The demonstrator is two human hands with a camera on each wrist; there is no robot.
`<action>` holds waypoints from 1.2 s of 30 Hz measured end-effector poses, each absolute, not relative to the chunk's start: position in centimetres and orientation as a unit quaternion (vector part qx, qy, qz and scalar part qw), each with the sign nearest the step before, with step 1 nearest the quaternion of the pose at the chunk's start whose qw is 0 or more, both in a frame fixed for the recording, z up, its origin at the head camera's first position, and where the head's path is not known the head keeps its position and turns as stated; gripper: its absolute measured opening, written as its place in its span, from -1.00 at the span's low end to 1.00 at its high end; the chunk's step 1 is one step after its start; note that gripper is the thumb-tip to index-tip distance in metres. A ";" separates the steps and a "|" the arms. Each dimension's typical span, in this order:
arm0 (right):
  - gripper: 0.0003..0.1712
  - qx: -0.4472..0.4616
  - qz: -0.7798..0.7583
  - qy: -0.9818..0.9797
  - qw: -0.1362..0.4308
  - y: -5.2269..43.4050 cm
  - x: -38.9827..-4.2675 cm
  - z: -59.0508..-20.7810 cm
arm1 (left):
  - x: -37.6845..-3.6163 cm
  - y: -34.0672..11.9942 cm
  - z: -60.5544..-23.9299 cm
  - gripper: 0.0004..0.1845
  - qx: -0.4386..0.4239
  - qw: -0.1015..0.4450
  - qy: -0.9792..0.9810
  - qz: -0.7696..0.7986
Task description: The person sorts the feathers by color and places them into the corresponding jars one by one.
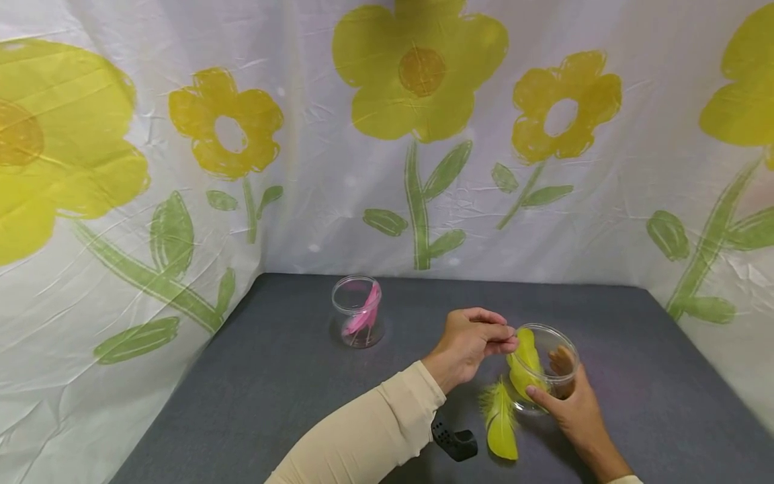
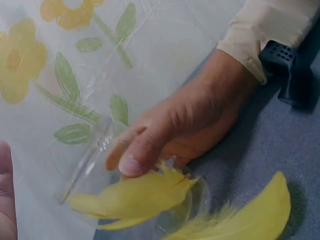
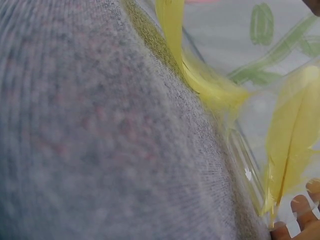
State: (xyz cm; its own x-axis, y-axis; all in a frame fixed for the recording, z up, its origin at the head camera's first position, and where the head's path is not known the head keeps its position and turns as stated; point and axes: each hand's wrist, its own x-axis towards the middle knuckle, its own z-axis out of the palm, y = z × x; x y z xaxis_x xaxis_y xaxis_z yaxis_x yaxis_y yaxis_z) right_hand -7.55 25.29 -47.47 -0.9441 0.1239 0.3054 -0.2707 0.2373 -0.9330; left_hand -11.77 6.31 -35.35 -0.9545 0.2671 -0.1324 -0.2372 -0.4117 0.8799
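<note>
My left hand [image 1: 510, 340] pinches the upper end of a yellow feather [image 1: 525, 363] that stands inside a clear plastic jar [image 1: 561, 338]. My right hand [image 1: 550, 380] grips that jar, thumb on the near wall and fingers behind it, tilting it on the grey table. In the left wrist view the left hand [image 2: 127, 167] has its thumb on the feather [image 2: 135, 196] at the jar's [image 2: 87, 162] mouth. A second yellow feather [image 1: 500, 425] lies on the table just left of the jar, also seen as the feather [image 2: 252, 215] and the feather [image 3: 200, 75].
A second clear jar [image 1: 357, 296] holding a pink feather [image 1: 365, 317] stands upright at the back left of the grey table [image 1: 272, 390]. A flower-printed white sheet [image 1: 363, 202] walls in the back and both sides. A black strap [image 1: 455, 440] hangs under my left forearm.
</note>
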 end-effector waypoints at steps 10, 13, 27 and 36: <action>0.04 0.048 0.615 -0.772 0.157 25.4 -7.7 -47.4 | -12.8 5.5 -37.8 -0.87 0.027 0.161 0.548 0.820; 0.04 0.049 0.613 -0.772 0.159 25.4 -7.6 -47.5 | -13.1 5.6 -39.0 -0.87 0.025 0.162 0.573 0.803; 0.05 0.048 0.620 -0.767 0.161 25.3 -7.6 -47.7 | -13.6 6.3 -44.3 -0.85 0.035 0.171 0.650 0.740; 0.07 0.050 0.621 -0.766 0.158 25.4 -7.5 -47.5 | -13.4 6.9 -45.2 -0.85 0.043 0.160 0.670 0.724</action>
State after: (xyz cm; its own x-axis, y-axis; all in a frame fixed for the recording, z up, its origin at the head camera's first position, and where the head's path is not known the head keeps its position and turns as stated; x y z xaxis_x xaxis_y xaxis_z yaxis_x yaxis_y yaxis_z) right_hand -7.55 25.43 -47.49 -0.9451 0.1207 0.3037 -0.2723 0.2228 -0.9360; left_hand -13.41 6.89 -45.20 -0.9452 0.2895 -0.1511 -0.1729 -0.0512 0.9836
